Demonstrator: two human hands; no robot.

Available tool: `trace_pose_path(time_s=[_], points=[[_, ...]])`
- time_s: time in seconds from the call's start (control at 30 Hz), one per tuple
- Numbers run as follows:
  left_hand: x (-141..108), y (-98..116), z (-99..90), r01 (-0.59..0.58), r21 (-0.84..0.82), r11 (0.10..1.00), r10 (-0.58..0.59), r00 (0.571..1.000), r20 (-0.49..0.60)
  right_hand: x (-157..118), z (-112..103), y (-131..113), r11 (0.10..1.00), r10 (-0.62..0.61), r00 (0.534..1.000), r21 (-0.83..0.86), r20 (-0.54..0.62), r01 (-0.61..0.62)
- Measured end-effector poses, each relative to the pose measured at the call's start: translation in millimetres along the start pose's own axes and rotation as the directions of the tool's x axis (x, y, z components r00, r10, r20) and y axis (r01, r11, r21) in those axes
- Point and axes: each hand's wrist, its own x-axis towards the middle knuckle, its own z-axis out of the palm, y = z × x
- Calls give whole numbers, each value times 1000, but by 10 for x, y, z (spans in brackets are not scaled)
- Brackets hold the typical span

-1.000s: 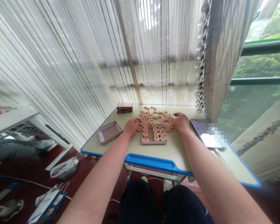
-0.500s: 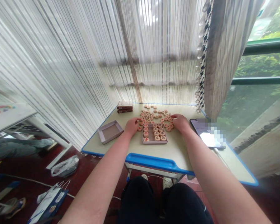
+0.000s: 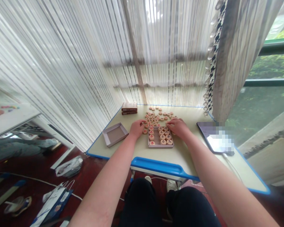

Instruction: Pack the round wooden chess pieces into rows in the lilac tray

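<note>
Box (image 3: 161, 146), part-filled; your left hand (image 3: 137, 128) at its left far corner, right hand (image 3: 178, 127) at its right, fingers narrow, grip unclear; loose pieces (image 3: 155, 119) crowd beyond it, so a low sweep of your knuckles might scatter some.

Bright daylight, diffused by string curtain (image 3: 170, 72) beyond left hand (image 3: 136, 128); white glare and pixelation on phone screen (image 3: 217, 142) outboard of right hand (image 3: 178, 127); frame edges stretched, soft
</note>
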Motion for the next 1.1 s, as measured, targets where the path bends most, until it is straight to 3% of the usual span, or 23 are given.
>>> trace_pose_path(time_s=[0.17, 0.37, 0.6, 0.9, 1.1], points=[[-11, 25, 5, -22, 6, 1000, 22, 1000, -20, -2, -52, -17, 998, -41, 998, -55, 45, 44], [-52, 78, -32, 26, 42, 999, -25, 999, -22, 10, -104, 16, 992, 113, 987, -61, 118, -106], [-113, 56, -55, 4, 48, 999, -1, 998, -60, 19, -110, 59, 964, 157, 980, -237, 125, -124], [-197, 121, -97, 20, 49, 999, -17, 999, -48, -12, -89, 7, 960, 214, 976, -192, 43, -203], [-112, 40, -36, -19, 64, 998, 23, 998, -65, -7, -112, -21, 958, 241, 968, -177, 69, -226]])
